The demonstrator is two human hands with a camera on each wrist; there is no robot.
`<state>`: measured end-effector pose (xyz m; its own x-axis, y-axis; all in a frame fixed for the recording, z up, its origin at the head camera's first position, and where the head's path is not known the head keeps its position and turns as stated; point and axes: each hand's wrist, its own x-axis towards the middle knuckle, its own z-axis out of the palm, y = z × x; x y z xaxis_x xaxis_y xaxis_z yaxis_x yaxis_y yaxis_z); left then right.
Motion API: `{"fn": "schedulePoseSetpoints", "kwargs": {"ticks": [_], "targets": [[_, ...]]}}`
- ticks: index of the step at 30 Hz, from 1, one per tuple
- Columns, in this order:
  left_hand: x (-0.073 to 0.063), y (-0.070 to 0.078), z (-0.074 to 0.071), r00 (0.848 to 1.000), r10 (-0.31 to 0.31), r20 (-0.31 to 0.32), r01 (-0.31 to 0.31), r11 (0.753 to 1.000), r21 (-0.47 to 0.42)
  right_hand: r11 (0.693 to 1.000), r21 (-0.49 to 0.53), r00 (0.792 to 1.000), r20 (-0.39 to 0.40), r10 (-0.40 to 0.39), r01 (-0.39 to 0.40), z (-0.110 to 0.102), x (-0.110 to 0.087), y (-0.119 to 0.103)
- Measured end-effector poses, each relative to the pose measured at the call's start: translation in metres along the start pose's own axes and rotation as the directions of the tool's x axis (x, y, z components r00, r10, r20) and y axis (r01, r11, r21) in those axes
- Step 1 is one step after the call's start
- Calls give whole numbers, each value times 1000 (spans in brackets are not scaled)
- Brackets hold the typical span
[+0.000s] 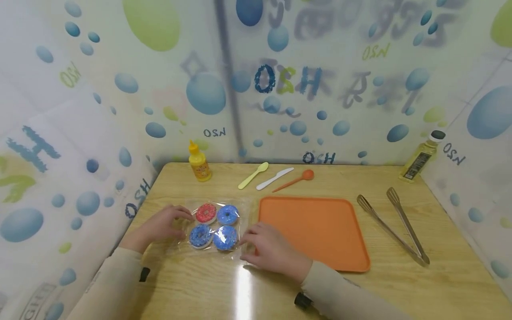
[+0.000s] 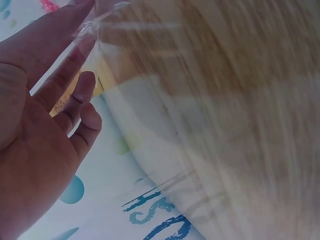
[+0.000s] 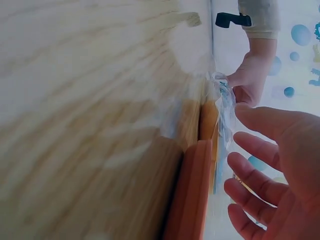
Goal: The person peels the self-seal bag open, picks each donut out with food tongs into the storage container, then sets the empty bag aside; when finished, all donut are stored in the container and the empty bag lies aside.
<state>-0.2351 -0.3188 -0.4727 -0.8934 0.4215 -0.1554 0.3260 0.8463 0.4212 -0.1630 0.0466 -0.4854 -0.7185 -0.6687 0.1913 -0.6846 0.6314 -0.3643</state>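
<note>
A clear plastic package (image 1: 243, 214) holds one red-frosted donut (image 1: 206, 214) and several blue-frosted donuts (image 1: 225, 238), all with sprinkles. My left hand (image 1: 162, 226) is at its left edge, where the thumb and a finger pinch the plastic film (image 2: 107, 15) in the left wrist view. By the lower right corner of the package is my right hand (image 1: 274, 251), over the near left corner of an orange tray (image 1: 316, 231). Its fingers (image 3: 255, 172) are spread and relaxed in the right wrist view, with nothing gripped.
Metal tongs (image 1: 400, 226) lie to the right of the tray. Behind are a yellow squeeze bottle (image 1: 199, 164), a pale yellow spoon (image 1: 253, 176), a white knife (image 1: 274, 178) and an orange spoon (image 1: 298, 179). An oil bottle (image 1: 421, 160) stands at the back right, near the patterned wall.
</note>
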Motion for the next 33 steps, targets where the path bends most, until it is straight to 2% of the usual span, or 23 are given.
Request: {"fn": "schedulePoseSetpoints", "kwargs": {"ticks": [11, 17, 23, 33], "targets": [[1, 0, 0, 1000, -15, -19, 15, 1000, -7, 999, -3, 999, 30, 36, -36, 2, 5, -2], [-1, 0, 0, 1000, 5, -25, -5, 1000, 2, 999, -4, 999, 20, 47, -47, 3, 5, -3], [-2, -2, -1, 999, 37, -19, -37, 999, 4, 999, -31, 1000, 7, 26, -26, 2, 5, -5], [-1, 1, -2, 1000, 4, -1, -4, 1000, 1, 995, -96, 1000, 8, 9, -8, 2, 4, -4]]}}
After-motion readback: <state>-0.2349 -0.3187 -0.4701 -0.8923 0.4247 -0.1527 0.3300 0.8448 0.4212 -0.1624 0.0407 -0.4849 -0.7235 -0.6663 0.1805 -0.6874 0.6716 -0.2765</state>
